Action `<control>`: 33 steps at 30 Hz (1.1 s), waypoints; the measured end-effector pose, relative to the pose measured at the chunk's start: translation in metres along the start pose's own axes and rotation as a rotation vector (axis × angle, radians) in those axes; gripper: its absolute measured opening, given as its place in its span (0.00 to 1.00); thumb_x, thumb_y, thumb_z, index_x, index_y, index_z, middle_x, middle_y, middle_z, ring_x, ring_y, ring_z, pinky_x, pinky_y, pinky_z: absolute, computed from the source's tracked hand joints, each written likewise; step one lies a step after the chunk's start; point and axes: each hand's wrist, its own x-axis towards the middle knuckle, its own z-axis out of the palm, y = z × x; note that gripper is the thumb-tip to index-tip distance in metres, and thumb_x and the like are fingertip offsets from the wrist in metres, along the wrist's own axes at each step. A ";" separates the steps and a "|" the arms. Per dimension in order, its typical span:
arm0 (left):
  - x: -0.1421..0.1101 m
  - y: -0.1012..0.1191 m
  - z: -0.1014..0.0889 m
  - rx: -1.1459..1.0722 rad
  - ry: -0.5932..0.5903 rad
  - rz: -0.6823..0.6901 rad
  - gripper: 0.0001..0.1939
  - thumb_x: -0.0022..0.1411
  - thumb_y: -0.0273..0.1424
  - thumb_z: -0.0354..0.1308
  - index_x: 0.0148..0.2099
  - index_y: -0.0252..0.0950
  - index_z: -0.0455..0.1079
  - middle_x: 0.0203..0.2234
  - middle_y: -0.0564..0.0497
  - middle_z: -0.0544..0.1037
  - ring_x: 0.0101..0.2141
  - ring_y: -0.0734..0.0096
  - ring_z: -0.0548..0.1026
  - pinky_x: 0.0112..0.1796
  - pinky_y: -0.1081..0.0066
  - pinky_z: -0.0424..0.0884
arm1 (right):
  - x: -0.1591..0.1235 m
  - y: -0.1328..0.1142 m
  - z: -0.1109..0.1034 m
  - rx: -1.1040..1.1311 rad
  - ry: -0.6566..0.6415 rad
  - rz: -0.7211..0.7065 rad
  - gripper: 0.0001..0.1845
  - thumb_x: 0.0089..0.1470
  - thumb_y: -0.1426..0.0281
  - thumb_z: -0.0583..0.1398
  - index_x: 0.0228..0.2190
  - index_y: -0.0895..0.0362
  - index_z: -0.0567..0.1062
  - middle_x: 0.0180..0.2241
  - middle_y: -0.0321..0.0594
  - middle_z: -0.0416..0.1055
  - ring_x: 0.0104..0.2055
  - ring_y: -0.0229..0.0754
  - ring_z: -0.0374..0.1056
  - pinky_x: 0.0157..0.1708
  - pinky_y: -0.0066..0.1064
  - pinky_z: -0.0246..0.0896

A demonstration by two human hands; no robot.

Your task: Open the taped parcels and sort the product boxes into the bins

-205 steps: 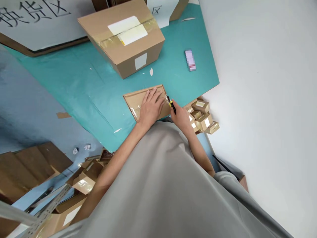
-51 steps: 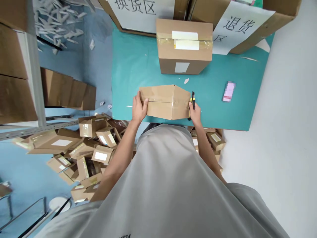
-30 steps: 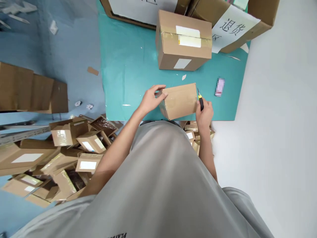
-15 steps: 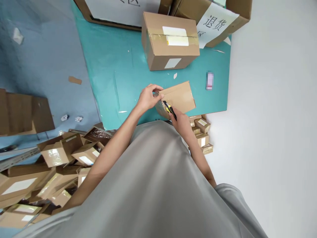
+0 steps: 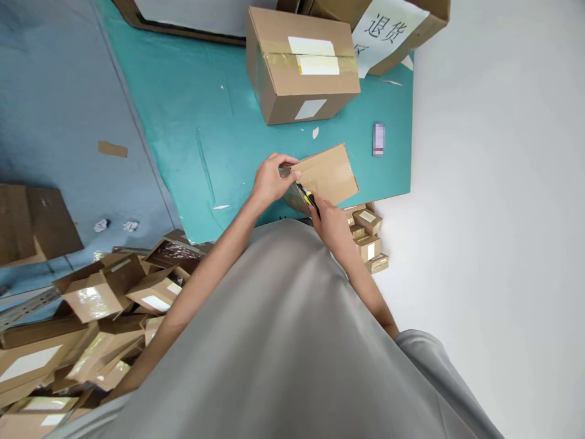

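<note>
A small brown cardboard box (image 5: 328, 174) lies tilted at the near edge of the teal-covered table (image 5: 183, 122), with clear tape on its left end. My left hand (image 5: 273, 178) grips that box by its upper left corner, thumb on top and fingers at the far side. In my right hand (image 5: 329, 224) is a black and yellow box cutter (image 5: 309, 197). Its tip points up and left at the taped left end, close to my left thumb. Whether the blade touches the tape I cannot tell.
Behind stands a larger taped carton (image 5: 315, 79) with white labels. An open box with a lettered sheet (image 5: 384, 27) is at the back right. A small blurred pink item (image 5: 379, 139) lies on the right. Discarded cartons (image 5: 98, 296) pile up at the lower left; more boxes (image 5: 368, 235) stand beyond the near edge.
The whole view has shifted slightly, so the table and cartons sit further left and mostly higher. The box cutter's tip has moved slightly up and left relative to the small box. Both grips are unchanged.
</note>
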 end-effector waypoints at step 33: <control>-0.015 -0.001 0.002 -0.043 0.107 -0.057 0.34 0.62 0.60 0.73 0.57 0.38 0.84 0.51 0.42 0.84 0.53 0.54 0.84 0.55 0.54 0.85 | 0.013 0.027 -0.009 0.020 -0.120 -0.132 0.33 0.81 0.67 0.44 0.80 0.58 0.57 0.68 0.57 0.75 0.62 0.58 0.78 0.60 0.44 0.72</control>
